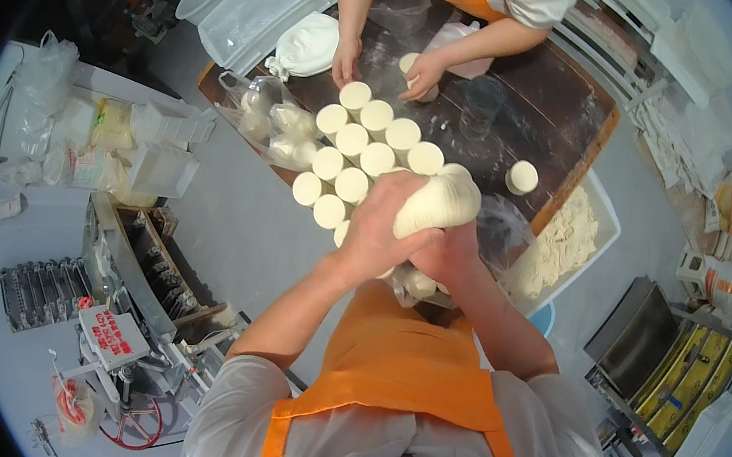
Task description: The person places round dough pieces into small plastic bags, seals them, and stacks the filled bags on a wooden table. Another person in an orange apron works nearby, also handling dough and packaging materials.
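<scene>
Both my hands are closed around a thick stack of round dough wrappers (442,201), tilted above the near edge of the dark wooden table (557,94). My left hand (380,220) grips it from the left and below. On the other side my right hand (455,245) supports its lower end, partly hidden behind it. Left of and beyond my hands, several upright stacks of pale round wrappers (352,139) stand close together; my left forearm and hand cover some. A single stack (523,177) stands apart at the right.
Across the table a co-worker's hands (424,76) touch another small stack. Plastic bags of dough pieces (283,121) lie at the left edge, near a tied white cloth bag (307,44). A white tub of dough sheets (568,238) adjoins the right edge. A clear container (481,109) stands on the table.
</scene>
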Available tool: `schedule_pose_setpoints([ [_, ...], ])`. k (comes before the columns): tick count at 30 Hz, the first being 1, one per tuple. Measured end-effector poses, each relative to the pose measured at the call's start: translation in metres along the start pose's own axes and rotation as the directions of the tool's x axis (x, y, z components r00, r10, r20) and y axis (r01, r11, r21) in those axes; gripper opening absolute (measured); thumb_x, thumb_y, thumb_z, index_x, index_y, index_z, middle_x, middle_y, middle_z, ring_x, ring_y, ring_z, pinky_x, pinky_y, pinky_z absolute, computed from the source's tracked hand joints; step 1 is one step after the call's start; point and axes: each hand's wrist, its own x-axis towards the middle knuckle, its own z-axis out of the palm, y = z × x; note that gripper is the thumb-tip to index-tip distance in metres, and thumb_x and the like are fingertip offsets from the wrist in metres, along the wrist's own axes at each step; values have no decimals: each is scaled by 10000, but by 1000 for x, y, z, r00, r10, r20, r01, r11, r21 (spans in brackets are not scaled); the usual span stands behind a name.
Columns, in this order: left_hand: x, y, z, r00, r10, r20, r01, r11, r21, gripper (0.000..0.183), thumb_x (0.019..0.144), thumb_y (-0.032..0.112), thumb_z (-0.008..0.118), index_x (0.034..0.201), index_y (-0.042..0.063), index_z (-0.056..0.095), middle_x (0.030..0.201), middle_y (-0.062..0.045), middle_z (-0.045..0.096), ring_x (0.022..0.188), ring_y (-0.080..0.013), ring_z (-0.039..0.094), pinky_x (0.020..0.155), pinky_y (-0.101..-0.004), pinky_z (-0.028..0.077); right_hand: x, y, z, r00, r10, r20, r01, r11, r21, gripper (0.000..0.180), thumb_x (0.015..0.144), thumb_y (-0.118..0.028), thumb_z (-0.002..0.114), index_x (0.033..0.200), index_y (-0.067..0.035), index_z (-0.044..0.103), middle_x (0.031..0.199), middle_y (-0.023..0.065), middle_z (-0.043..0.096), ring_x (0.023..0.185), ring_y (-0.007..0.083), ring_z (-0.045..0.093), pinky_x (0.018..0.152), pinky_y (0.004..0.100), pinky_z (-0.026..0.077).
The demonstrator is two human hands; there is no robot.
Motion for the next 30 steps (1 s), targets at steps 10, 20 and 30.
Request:
schedule_pose_setpoints([
  [10, 12, -117, -105, 971, 68, -227, -80, 996, -42, 824, 759, 155, 904, 1465, -3, 509, 1515, -239, 477, 1350, -445, 511, 1130, -503, 445, 116, 10, 107, 692, 637, 338, -597, 242, 765, 558, 1101, -520, 454, 1442, -98, 585, 1393, 85, 648, 1319, 281, 591, 1094, 457, 477],
  [20, -68, -286, -272, 832, -222, -509, 231, 972, -45, 514, 848, -7, 739, 1346, 9, 611, 1362, -192, 609, 1231, -370, 597, 1070, -452, 484, 376, 75, 309, 866, 463, 189, -466, 607, 644, 539, 1085, -430, 599, 1473, -57, 568, 1354, 73, 675, 1185, 231, 653, 945, 366, 526],
  [30, -173, -380, -265, 604, -668, -434, 567, 743, -356, 308, 913, -11, 739, 1212, 27, 675, 1185, -135, 688, 1050, -269, 655, 919, -380, 534, 587, 235, 355, 772, 478, 419, 93, 568, -818, 1060, 710, -349, 917, 1552, 71, 428, 1338, 291, 669, 1247, 425, 655, 1067, 435, 519],
])
